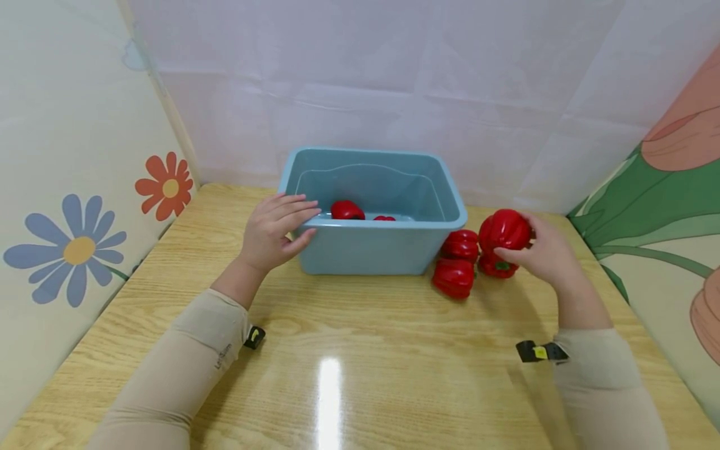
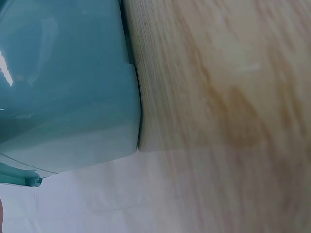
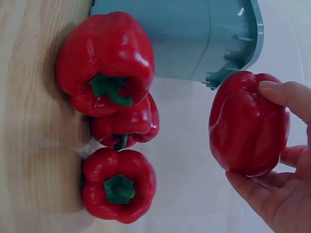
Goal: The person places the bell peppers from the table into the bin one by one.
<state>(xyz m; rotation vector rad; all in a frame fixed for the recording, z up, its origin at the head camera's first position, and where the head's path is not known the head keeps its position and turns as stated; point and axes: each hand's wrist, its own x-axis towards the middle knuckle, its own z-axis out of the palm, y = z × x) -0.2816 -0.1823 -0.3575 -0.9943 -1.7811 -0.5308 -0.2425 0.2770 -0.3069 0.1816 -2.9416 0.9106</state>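
My right hand (image 1: 545,250) grips a red bell pepper (image 1: 504,229) between thumb and fingers. In the right wrist view this bell pepper (image 3: 248,126) is raised off the table, with the thumb on one side and fingertips on the other. Three more red bell peppers with green stems lie below it, including a front one (image 1: 453,279), one behind that (image 1: 461,245) and one under the held pepper (image 1: 497,267). My left hand (image 1: 275,230) rests over the left front rim of a blue plastic bin (image 1: 365,250), fingers extended. Inside show a red pepper (image 1: 347,210) and a second red piece (image 1: 385,218), mostly hidden.
The bin stands near the back edge of a wooden table (image 1: 394,350), with the loose peppers close by its right side. A pale cloth wall (image 1: 360,75) rises behind. Side walls carry printed flowers (image 1: 79,250).
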